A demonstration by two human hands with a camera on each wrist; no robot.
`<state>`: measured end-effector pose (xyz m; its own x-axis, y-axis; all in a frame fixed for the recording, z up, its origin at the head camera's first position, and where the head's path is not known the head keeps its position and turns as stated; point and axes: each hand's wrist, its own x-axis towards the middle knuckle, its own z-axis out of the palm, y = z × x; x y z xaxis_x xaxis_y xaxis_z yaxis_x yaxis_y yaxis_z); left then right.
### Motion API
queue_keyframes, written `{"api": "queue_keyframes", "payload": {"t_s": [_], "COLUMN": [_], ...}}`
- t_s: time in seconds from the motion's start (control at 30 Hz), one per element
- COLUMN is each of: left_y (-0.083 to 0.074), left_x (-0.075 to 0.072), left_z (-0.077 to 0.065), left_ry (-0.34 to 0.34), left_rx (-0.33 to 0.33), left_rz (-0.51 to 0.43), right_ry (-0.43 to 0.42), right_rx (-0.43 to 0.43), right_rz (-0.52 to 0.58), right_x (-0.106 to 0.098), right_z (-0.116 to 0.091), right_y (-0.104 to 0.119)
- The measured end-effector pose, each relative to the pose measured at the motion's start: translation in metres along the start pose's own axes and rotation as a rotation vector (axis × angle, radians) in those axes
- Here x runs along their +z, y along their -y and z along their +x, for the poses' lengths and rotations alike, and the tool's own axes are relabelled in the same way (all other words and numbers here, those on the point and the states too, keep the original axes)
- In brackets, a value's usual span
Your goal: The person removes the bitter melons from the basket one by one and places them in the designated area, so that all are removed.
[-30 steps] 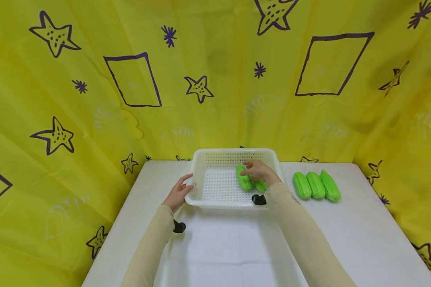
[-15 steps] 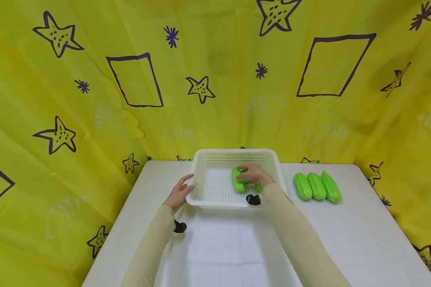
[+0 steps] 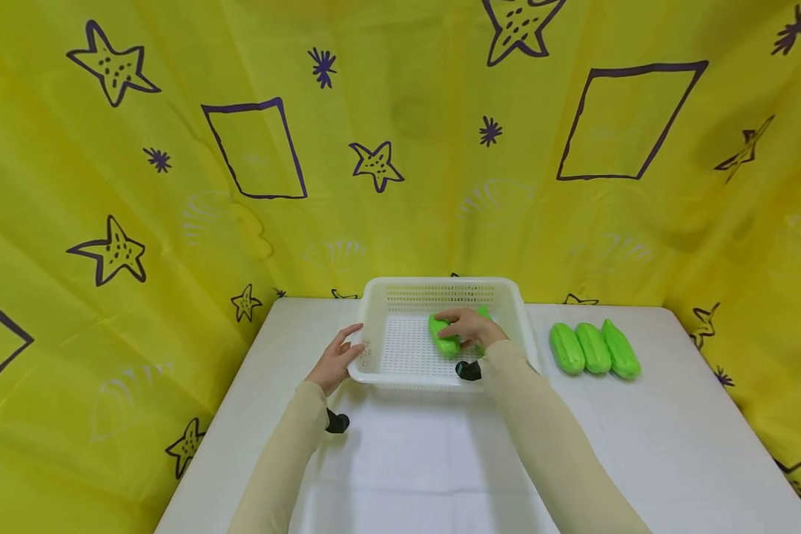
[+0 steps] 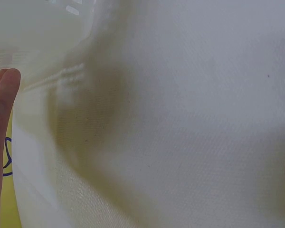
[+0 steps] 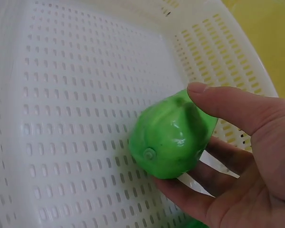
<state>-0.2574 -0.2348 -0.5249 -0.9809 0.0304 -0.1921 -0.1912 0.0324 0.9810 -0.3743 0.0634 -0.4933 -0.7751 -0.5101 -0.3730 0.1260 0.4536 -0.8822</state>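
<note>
My right hand (image 3: 470, 326) is inside a white plastic basket (image 3: 434, 381), gripping a smooth, bright green oblong vegetable (image 5: 168, 135). In the right wrist view the thumb (image 5: 228, 102) lies over its top and the fingers curl underneath, close above the slotted floor. A second green vegetable (image 3: 483, 311) is largely hidden behind that hand. At the basket's left front corner, my left hand (image 3: 331, 367) rests against the rim with its fingers extended. One straight finger (image 4: 4, 102) shows beside the basket wall in the left wrist view.
Several similar green vegetables (image 3: 594, 347) lie side by side on the white table (image 3: 400, 452), right of the basket. A yellow curtain (image 3: 427, 222) with starfish drawings rises behind the table and along both sides.
My right hand has come down around the green vegetable, and both have shifted slightly left in the basket. The left hand stays at its corner.
</note>
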Motion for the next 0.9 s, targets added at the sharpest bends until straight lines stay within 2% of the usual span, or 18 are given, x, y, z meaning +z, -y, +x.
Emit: {"api": "queue_keyframes", "payload": {"t_s": [0.17, 0.37, 0.63, 0.9], "left_y": [0.0015, 0.0006, -0.0036, -0.0062], "left_x": [0.0007, 0.0003, 0.0008, 0.0013], "left_z": [0.0006, -0.0002, -0.0013, -0.0025], "left_ry": [0.002, -0.005, -0.021, -0.015], "left_rx": [0.005, 0.013, -0.017, -0.029], "left_rz": [-0.002, 0.005, 0.016, 0.031], "right_ry": [-0.009, 0.02, 0.03, -0.017], "right_rx": [0.017, 0.017, 0.01, 0.002], "right_rz": [0.005, -0.006, -0.008, 0.085], "right_x": [0.0008, 0.0005, -0.0007, 0.0001], "right_z": [0.0011, 0.0017, 0.0034, 0.0066], "right_y": [-0.0015, -0.0008, -0.0026, -0.0056]}}
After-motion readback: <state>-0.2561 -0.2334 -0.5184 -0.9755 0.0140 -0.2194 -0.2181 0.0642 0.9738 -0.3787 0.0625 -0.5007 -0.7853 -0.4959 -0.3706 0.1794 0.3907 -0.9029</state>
